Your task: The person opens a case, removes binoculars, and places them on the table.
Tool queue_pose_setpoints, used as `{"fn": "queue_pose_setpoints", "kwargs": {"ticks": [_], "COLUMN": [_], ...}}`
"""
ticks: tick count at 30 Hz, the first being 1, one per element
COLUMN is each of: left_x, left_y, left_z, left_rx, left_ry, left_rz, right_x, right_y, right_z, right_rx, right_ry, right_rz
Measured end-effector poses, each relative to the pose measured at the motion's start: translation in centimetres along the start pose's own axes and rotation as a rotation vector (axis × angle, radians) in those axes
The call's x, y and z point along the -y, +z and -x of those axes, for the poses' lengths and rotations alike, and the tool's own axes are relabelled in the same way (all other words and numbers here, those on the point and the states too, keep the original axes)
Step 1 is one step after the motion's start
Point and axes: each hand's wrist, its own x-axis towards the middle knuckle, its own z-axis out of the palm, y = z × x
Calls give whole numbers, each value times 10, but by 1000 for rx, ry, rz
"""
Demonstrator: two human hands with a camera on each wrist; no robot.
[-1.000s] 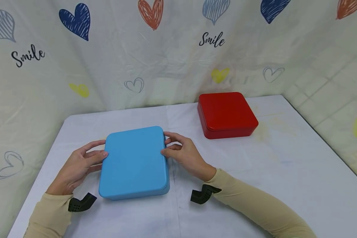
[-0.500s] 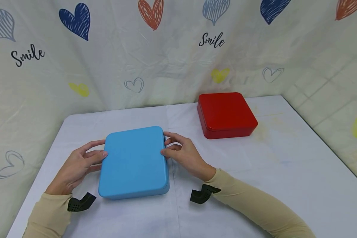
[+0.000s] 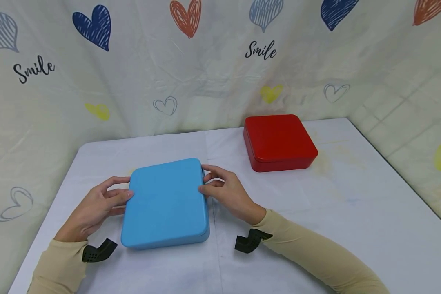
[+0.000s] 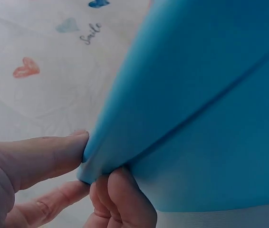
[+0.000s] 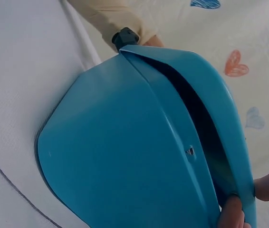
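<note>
A blue rectangular box with rounded corners stands on the table; its lid (image 3: 165, 204) faces up in the head view. In the right wrist view a dark gap separates the lid's raised rim (image 5: 220, 104) from the box body (image 5: 110, 152), which has a small slot below the gap. My right hand (image 3: 233, 194) pinches the lid's right edge, thumb on top and a fingertip inside the gap. At the opposite edge my left hand (image 3: 99, 208) pinches the lid between thumb and fingers. What lies inside the box is hidden.
A red closed box (image 3: 281, 141) stands at the back right of the white-covered table (image 3: 327, 228). Behind the table hangs a pale curtain (image 3: 213, 69) printed with hearts and "Smile". Each wrist carries a black camera mount (image 3: 252, 240).
The lid's far edge and my left hand have shifted slightly toward me over the last half second. My right hand keeps nearly the same place, and the red box stays put.
</note>
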Motion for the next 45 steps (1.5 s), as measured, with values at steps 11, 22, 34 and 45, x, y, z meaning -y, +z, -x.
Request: {"fn": "queue_pose_setpoints", "kwargs": {"ticks": [11, 22, 34, 45], "left_x": [0, 2, -1, -4], "left_y": [-1, -3, -5, -6], "left_z": [1, 3, 6, 11], "left_rx": [35, 85, 105, 117], "left_ry": [2, 2, -22, 3], "left_rz": [13, 10, -37, -36], "right_x": [-2, -3, -2, 0], "right_y": [1, 2, 3, 3], "right_z": [2, 6, 12, 15], "right_rx": [-10, -9, 17, 38], "right_ry": [22, 25, 22, 20], "right_rz": [-36, -19, -57, -43]}}
